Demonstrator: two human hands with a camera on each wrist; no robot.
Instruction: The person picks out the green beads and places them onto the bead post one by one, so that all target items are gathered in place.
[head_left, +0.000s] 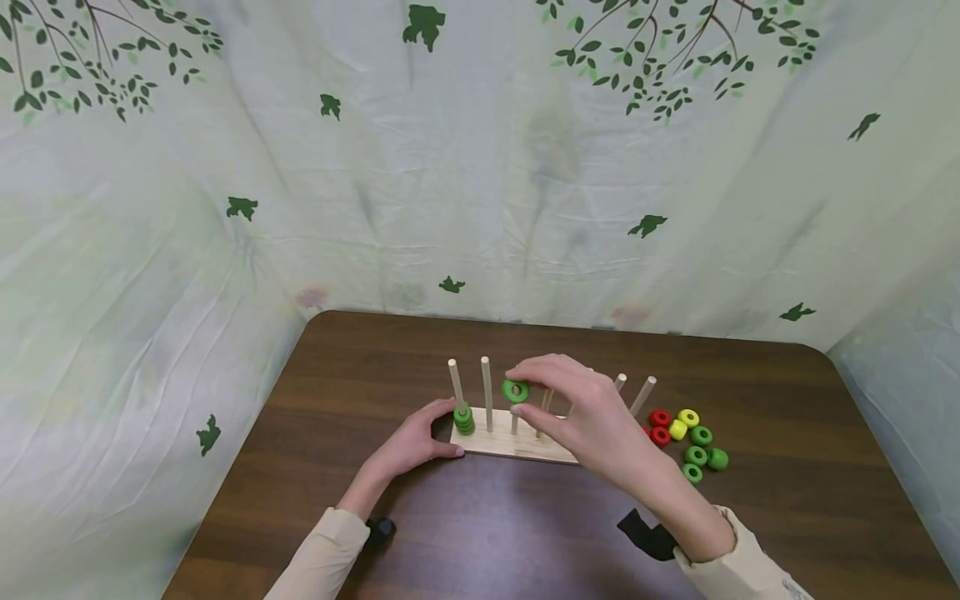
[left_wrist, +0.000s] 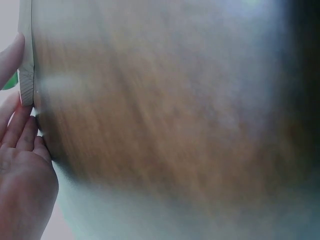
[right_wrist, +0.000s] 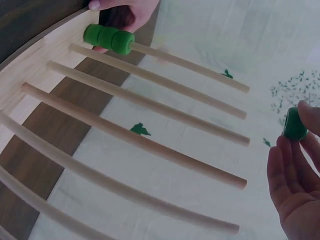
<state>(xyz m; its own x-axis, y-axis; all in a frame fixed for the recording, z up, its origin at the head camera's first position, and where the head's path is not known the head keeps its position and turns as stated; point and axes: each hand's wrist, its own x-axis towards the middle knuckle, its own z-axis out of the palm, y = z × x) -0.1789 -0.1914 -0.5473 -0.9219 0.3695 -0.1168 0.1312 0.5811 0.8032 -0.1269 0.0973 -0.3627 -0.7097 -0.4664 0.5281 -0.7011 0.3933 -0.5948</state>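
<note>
A wooden peg board (head_left: 495, 444) with several upright sticks stands on the table. My left hand (head_left: 408, 440) grips its left end, thumb on the front edge and fingers behind. Three green beads (right_wrist: 107, 38) are stacked at the bottom of the leftmost peg (head_left: 455, 382). Between the thumb and fingertips of my right hand (head_left: 600, 425) is another green bead (head_left: 507, 392), raised near the tops of the pegs with its hole facing the head camera. In the right wrist view this bead (right_wrist: 296, 125) is apart from every peg. My right hand hides part of the board.
Right of the board lie loose beads: red ones (head_left: 660, 436), yellow ones (head_left: 678, 430) and several green ones (head_left: 696, 456). The brown table (head_left: 375, 350) backs onto a pale leaf-patterned curtain (head_left: 487, 167). Black straps (head_left: 647, 535) are at the wrists.
</note>
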